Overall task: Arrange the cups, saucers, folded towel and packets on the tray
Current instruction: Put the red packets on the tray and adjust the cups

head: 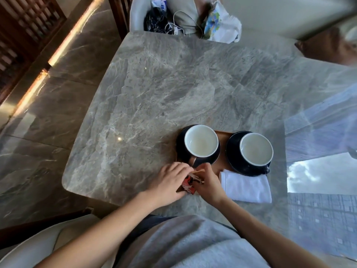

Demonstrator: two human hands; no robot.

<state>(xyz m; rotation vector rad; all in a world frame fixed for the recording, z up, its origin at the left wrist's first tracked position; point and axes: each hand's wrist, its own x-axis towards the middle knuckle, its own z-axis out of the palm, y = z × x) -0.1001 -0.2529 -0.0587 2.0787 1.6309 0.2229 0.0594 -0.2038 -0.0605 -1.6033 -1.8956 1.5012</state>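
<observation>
Fingers of the left hand and right hand are pinching the packets, which are looking light, thin and bendable, likely best held by their edges.

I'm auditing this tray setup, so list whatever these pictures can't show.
- Head view, red-and-black sachet packets: count and print, covered by left hand and right hand, blurred.
- Head view, brown wooden tray: full outline, under black ceramic saucers, white folded cloth towel and hands.
</observation>
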